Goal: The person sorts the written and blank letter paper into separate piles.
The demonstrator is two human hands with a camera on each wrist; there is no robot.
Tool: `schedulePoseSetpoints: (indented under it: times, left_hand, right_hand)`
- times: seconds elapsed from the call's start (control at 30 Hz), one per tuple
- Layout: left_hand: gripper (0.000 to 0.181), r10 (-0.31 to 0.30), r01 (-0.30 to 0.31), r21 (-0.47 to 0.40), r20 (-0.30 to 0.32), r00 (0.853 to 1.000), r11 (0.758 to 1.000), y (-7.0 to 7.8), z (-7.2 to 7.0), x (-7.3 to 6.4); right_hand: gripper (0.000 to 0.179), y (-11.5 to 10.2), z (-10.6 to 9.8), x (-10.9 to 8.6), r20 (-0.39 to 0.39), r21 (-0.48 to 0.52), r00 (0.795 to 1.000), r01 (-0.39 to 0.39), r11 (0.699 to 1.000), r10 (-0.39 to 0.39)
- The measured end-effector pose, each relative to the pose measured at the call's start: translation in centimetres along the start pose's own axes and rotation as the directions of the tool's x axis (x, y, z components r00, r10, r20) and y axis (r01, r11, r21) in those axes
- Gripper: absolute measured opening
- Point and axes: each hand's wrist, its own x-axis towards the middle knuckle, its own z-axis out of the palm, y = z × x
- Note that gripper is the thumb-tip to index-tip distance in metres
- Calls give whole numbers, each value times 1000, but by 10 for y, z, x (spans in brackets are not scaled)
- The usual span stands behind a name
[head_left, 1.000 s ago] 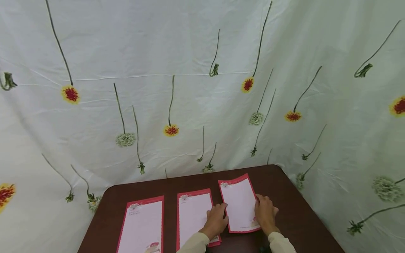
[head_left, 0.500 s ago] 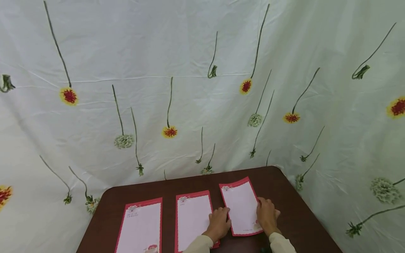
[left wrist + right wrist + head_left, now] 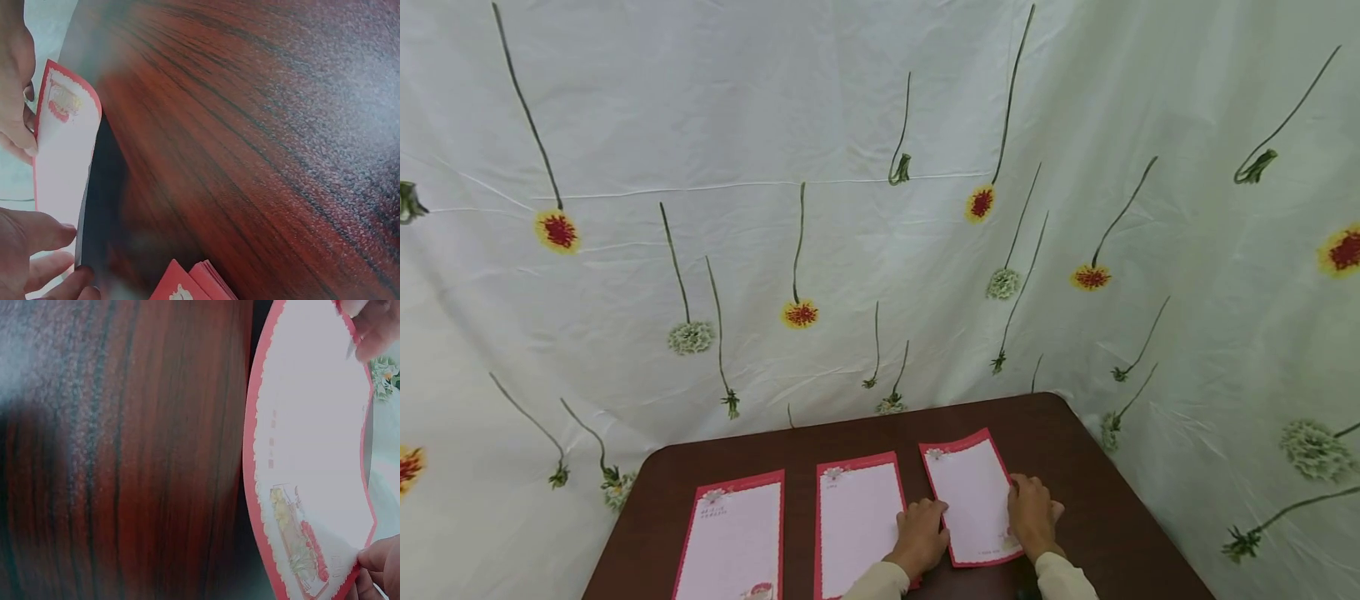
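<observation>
A red-bordered white sheet of paper [image 3: 972,492], printed with a flower in one corner, is held by both hands over the right part of the table. My left hand [image 3: 919,536] pinches its left edge and my right hand [image 3: 1032,512] pinches its right edge. In the right wrist view the sheet [image 3: 312,412] bows between the hands, and its near edge stands off the table. Left of it lies a stack of similar sheets [image 3: 859,521], partly covered by my left hand. The stack's red corner [image 3: 187,284] shows in the left wrist view.
Another red-bordered sheet [image 3: 733,533] with small writing near its top lies at the left. The dark brown table [image 3: 865,433] has rounded far corners. A pale curtain [image 3: 737,125] with printed flowers hangs right behind it and along the right side.
The held sheet has shifted slightly towards me, and both hands have moved with it. Both hands keep their hold on its edges. The other sheets have stayed in place.
</observation>
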Motion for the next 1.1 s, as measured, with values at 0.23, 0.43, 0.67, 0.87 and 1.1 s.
schedulePoseSetpoints:
  times: [0.23,0.43,0.67,0.87,1.1]
  left_hand:
    - [27,-26,24,33,56,998,999,5,-5,-3]
    - [29,-18,17,23,51,999,1000,5,-1,-5]
    - [33,-6,5,47,25,1000,999,3,1,-6]
    - [36,17,-17,57,-1,1000,998,4,5,-10]
    - [36,32,-31,98,-1,999,995,10,-2,-15]
  right_hand:
    - [30,4,1,4,54,-13,997,-53,999,54]
    - [36,7,0,2,103,-27,991,-79,996,82]
    - [39,5,1,2,146,-26,981,-124,992,126]
    - [41,7,2,2,174,-12,976,-133,991,133]
    - [42,9,6,1,170,-34,976,-135,990,139]
